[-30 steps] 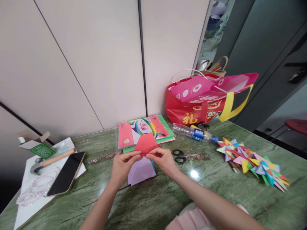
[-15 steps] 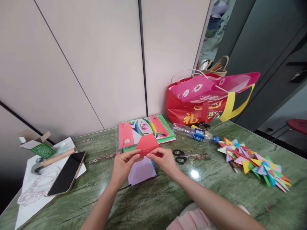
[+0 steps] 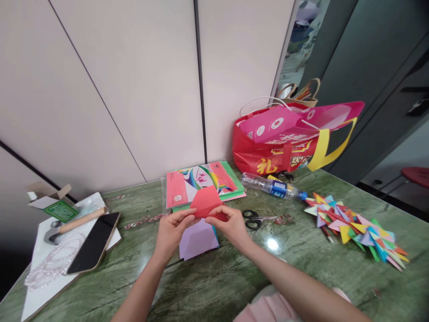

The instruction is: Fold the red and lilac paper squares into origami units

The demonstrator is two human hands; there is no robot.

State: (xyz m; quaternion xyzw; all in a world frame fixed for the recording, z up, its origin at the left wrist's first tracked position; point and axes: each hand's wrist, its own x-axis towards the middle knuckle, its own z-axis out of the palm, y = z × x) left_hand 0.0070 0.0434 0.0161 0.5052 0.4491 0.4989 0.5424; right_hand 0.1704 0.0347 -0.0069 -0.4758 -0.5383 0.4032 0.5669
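Note:
My left hand [image 3: 172, 230] and my right hand [image 3: 228, 226] both pinch a folded red paper [image 3: 205, 202], held just above the green marble table [image 3: 214, 286]. The fingers of each hand are closed on the paper's lower edge, thumbs nearly meeting. Under my hands lies a small stack of loose sheets, a lilac sheet [image 3: 197, 239] on top. Beyond them rests a pack of coloured paper [image 3: 201, 181] in a printed wrapper.
Black scissors [image 3: 252, 218] and a lying plastic bottle [image 3: 271, 185] sit right of my hands. Several folded coloured paper pieces [image 3: 355, 228] spread at the right. A red bag [image 3: 284, 141] stands at the wall. At the left, a white board carries a phone [image 3: 94, 243], a hammer [image 3: 72, 221] and beads.

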